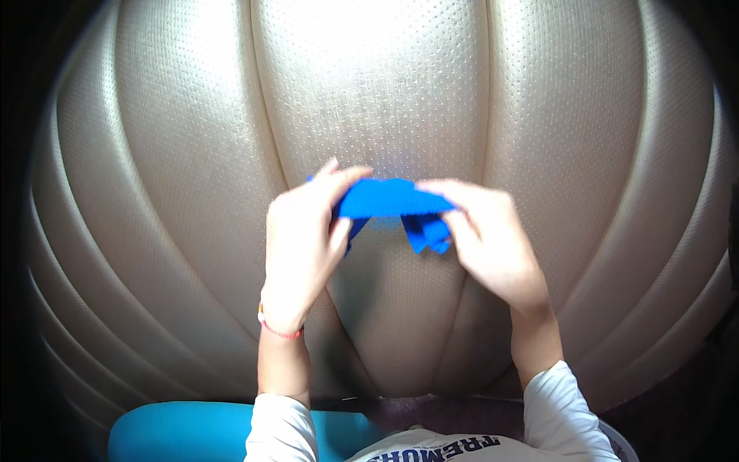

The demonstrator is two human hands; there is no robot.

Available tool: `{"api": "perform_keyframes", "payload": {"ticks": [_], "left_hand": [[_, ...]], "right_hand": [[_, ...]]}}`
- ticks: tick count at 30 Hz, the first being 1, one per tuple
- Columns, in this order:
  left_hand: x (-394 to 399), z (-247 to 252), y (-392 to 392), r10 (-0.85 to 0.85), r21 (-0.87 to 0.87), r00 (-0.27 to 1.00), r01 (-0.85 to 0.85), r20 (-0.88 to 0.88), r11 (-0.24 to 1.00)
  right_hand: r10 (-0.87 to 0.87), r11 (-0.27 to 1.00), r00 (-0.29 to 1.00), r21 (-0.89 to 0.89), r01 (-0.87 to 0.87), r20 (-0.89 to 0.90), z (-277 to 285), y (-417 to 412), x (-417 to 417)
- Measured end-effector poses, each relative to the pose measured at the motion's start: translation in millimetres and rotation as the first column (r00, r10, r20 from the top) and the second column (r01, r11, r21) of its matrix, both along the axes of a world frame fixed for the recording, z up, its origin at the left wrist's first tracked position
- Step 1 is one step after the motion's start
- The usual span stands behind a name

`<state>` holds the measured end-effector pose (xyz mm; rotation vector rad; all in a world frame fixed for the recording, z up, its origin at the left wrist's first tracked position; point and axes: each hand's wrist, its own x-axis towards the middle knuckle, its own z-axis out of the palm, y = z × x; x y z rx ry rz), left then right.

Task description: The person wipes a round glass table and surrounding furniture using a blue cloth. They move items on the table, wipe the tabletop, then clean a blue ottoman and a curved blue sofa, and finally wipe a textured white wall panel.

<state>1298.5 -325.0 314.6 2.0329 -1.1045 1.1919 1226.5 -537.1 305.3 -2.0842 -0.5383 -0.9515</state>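
A small piece of bright blue fabric (392,199) is stretched between my two hands, above a padded cream surface. My left hand (306,237) grips its left end with the thumb below and fingers over the top. At the other end, my right hand (491,237) pinches the cloth between thumb and fingers. Two folded flaps of the fabric hang below the taut upper band, one near each hand. What kind of item the cloth is cannot be told. A thin red bracelet (283,332) circles my left wrist.
Beneath my hands spreads a cream, perforated, channel-stitched upholstered surface (369,133), ridged by long seams and brightly lit at the far side. A turquoise rounded object (179,430) lies at the lower left. My white printed shirt (439,447) shows at the bottom edge.
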Motion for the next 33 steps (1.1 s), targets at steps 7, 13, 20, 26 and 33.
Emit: {"api": "perform_keyframes", "payload": {"ticks": [7, 13, 20, 26, 33], "left_hand": [[20.3, -15.4, -22.2, 0.273, -0.337, 0.724, -0.060, 0.634, 0.940], [70.3, -140.4, -16.4, 0.182, 0.030, 0.945, -0.198, 0.273, 0.980], [29.1, -117.7, -22.9, 0.220, 0.000, 0.974, -0.220, 0.054, 0.976], [42.2, -93.5, -52.8, 0.417, -0.189, 0.902, -0.393, 0.111, 0.900], [57.2, -122.8, -51.2, 0.246, -0.394, 0.943, -0.142, 0.226, 0.908]], "right_hand": [[-0.171, 0.897, 0.536, -0.095, 0.432, 0.827, 2.2, 12.1, 32.4], [-0.427, 0.702, 0.756, -0.346, 0.623, 0.496, -114.5, -10.7, 57.4], [-0.462, 0.752, 0.778, -0.277, 0.598, 0.426, -89.5, -2.6, 36.9], [-0.402, 0.883, 0.710, 0.041, 0.467, 0.578, -69.0, 4.1, 86.5], [-0.443, 0.858, 0.607, 0.116, 0.500, 0.659, -99.4, -4.7, 102.0]]}}
